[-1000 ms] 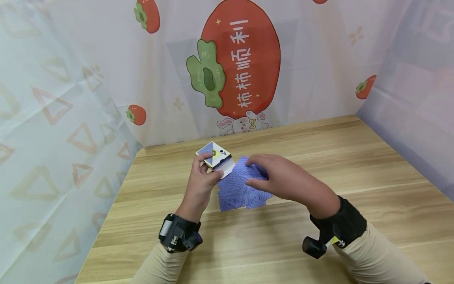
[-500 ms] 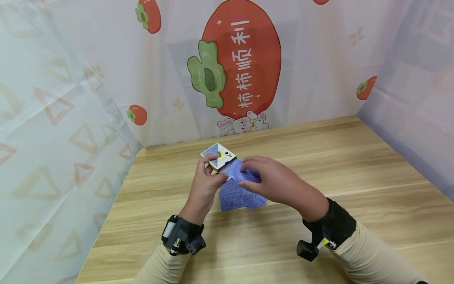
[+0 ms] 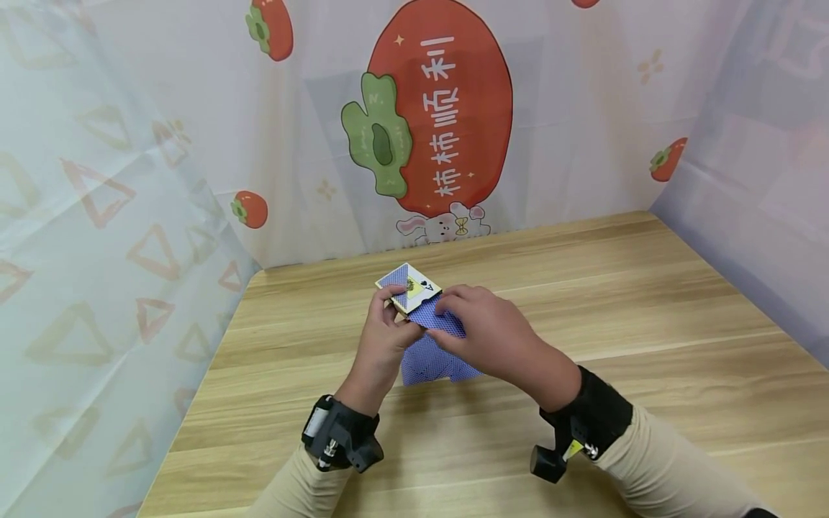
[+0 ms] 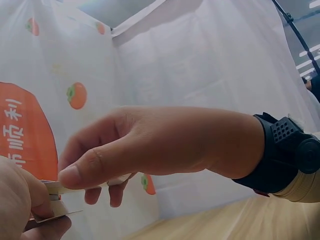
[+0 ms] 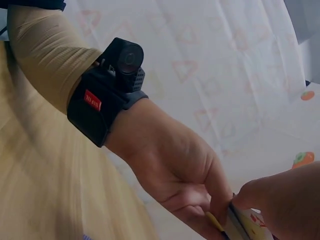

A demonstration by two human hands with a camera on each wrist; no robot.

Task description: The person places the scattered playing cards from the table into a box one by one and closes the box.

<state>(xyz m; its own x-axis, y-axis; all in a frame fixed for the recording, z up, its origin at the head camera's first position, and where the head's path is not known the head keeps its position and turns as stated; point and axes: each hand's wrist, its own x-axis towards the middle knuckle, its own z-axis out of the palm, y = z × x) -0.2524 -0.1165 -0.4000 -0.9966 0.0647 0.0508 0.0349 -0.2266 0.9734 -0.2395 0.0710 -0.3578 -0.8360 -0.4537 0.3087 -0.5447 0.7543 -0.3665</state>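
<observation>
In the head view my left hand (image 3: pixel 376 349) grips a card box (image 3: pixel 414 282) with a blue, white and yellow face showing an ace. My right hand (image 3: pixel 501 334) pinches blue-backed playing cards (image 3: pixel 434 316) at the box's near right end, partly under its edge. How many cards it holds cannot be told. More blue-backed playing cards (image 3: pixel 430 363) lie overlapping on the table below, partly hidden by my right hand. The left wrist view shows the right hand (image 4: pixel 155 145) with its thumb against the card edges. In the right wrist view my left hand (image 5: pixel 172 160) holds the box's side.
The wooden table (image 3: pixel 622 288) reaches back to a white curtain (image 3: pixel 570 129) printed with persimmons. Another curtain (image 3: pixel 110 216) hangs along the left side. Each wrist wears a black strap with a camera (image 3: pixel 550 464).
My right hand has moved left and brought the blue-backed playing cards up to the box's end. The left hand has shifted slightly right with the box. A white flap seen earlier is now hidden.
</observation>
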